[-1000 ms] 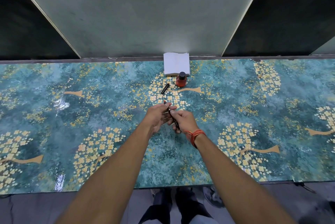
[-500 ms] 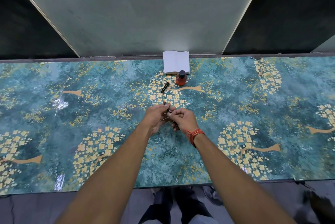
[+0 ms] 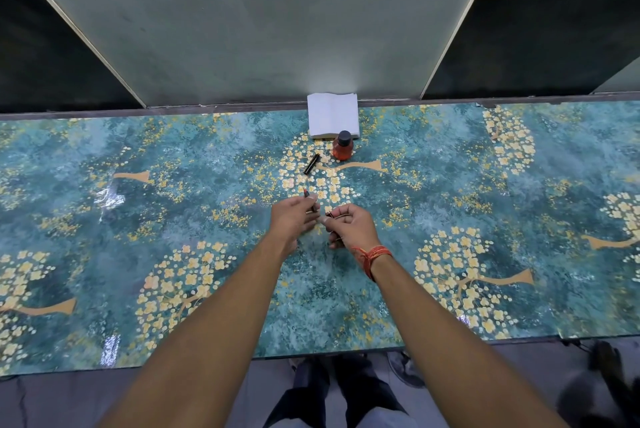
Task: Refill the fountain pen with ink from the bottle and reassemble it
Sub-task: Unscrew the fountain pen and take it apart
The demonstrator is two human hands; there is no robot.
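Nearest the camera, past the person's dark trousers and a shoe below the table edge, two bare forearms reached out over the table, whose glossy top was teal with yellow blossom trees. The right wrist wore an orange thread band.

The left hand was closed on the pen's front section, pinched at thumb and fingertips, its reddish nib end poking up and away past the fingers. The right hand was curled shut around the pen barrel; only a dark, red-tinged end showed at the thumb, the rest buried in the fist.

Half a second earlier the two hands had been touching, the pen joined between them as one piece. Now they stood just apart, the halves separated and a sliver of tabletop visible in the gap.

Farther on, clear of both hands, the black pen cap lay slanted on the blossom pattern. Just beyond and right of it stood the ink bottle, orange-red with a dark cap still on. Directly behind it a white stack of tissues sat against the pale wall panel. None of these had shifted.

Whether the section carried a converter was too small to tell.
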